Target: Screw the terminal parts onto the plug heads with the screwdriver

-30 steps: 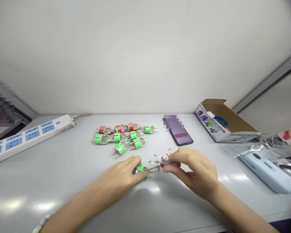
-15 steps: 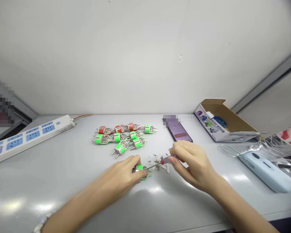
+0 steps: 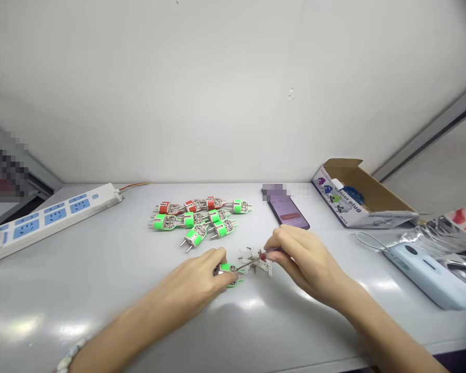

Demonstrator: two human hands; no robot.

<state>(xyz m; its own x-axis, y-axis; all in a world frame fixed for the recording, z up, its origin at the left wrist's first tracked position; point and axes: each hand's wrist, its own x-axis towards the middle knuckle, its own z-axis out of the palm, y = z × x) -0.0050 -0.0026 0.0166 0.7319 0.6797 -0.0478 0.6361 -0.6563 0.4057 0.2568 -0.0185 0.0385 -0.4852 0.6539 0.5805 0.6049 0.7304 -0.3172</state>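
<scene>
A green-banded two-pin plug [image 3: 228, 268] was grasped between the thumb and fingers of the left hand [image 3: 202, 274], low over the grey table [image 3: 81, 269] and partly hidden by them. A screwdriver [image 3: 262, 256] with a red collar was gripped in the closed fingers of the right hand [image 3: 306, 261], its shaft slanted down to the plug; whether a screw was engaged by its tip could not be told. Beneath and beside the shaft, small white strips [image 3: 270, 268] and brass-coloured screws [image 3: 255, 269] were scattered. Farther back, three red-banded plugs [image 3: 215, 202] and six green-banded plugs [image 3: 195, 237] were grouped closely. A phone [image 3: 289, 210] was laid to their right, and an open carton [image 3: 344, 207] was placed beyond it.
</scene>
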